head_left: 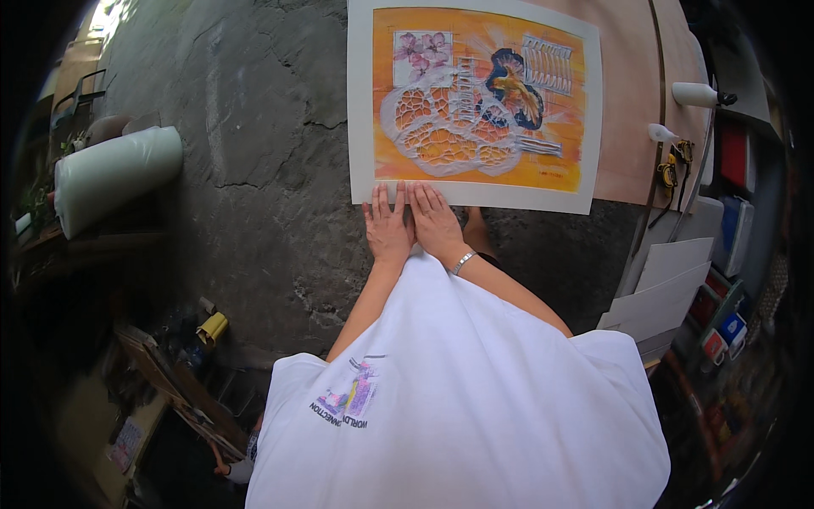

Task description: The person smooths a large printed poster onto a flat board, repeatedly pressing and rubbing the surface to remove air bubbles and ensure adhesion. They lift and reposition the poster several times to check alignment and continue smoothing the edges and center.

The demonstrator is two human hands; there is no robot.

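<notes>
The orange picture (pixel 479 102) was at the top middle of the frame, with its right part over the pink-brown table (pixel 632 110). It already had a white border (pixel 526 198) all around it. The left hand (pixel 389 231) and right hand (pixel 437 226) were side by side on the border's bottom edge, fingers straight. The thumbs were hidden, so I could not tell if either grip pinched. The art looked finished; what was left did not show.

1. White mount (pixel 361 102): top cut off by upper edge.
2. White shirt (pixel 466 407): hem cut off below.
3. Second person (pixel 242 470), lower left: mostly hidden.
4. Orange artwork (pixel 564 110), red mark (pixel 554 175): too small to read.
</notes>
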